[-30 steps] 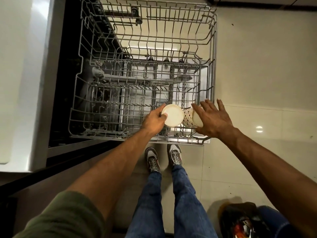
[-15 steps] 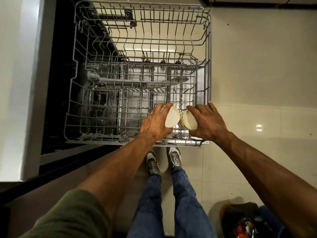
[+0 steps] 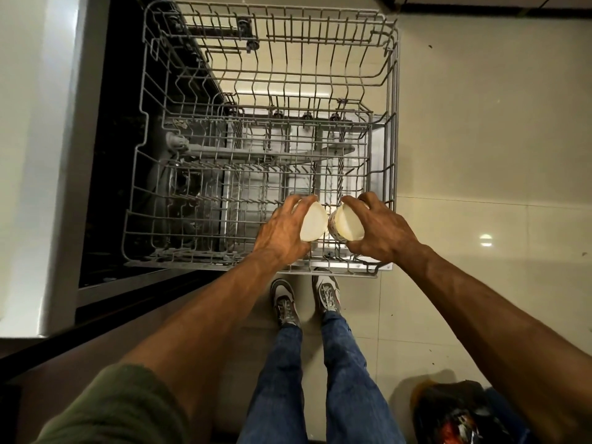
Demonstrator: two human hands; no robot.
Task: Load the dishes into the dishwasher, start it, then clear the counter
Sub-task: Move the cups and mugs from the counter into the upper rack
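The dishwasher's grey wire upper rack (image 3: 392,129) is pulled out over the floor, with the lower rack (image 3: 205,200) visible through it. My left hand (image 3: 282,233) grips a cream cup (image 3: 312,224) turned on its side, its pale base towards me. My right hand (image 3: 379,227) grips a second cup (image 3: 347,224) with a patterned wall, also tilted. Both cups sit side by side, almost touching, at the near right corner of the upper rack. Whether they rest on the wires is hidden by my fingers.
The dishwasher's dark opening (image 3: 121,149) and the pale counter front (image 3: 41,155) lie to the left. My feet (image 3: 304,299) stand on the tiled floor just under the rack's near edge. A dark bag (image 3: 461,415) lies on the floor at bottom right.
Both hands have lowered the cups closer to the rack's near right corner and tipped them further over. The cups have come closer together.
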